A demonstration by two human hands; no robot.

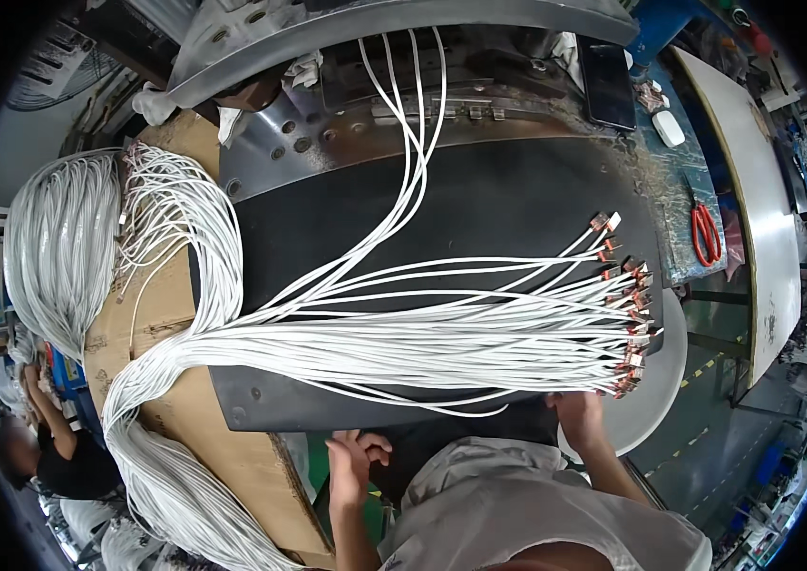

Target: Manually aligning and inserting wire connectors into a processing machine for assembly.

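Observation:
A thick bundle of white cables (403, 347) lies across a black mat (517, 190), its connector ends (633, 324), with orange-red and metal parts, gathered at the right. Several single cables (413, 143) branch off and run up under the machine's metal bar. My left hand (354, 464) is just off the mat's front edge, fingers apart and partly bent, holding nothing. At the front right edge, my right hand (578, 417) is close below the connector ends. Its fingertips are partly hidden, so whether it grips anything does not show.
Cardboard (223, 400) under the bundle borders the mat at left, with a large coil of cables (63, 247) beyond. Red-handled scissors (705, 233), a white mouse (668, 128) and a phone (609, 86) lie at right. A white round stool (665, 381) stands below. Another person (51, 457) is at far left.

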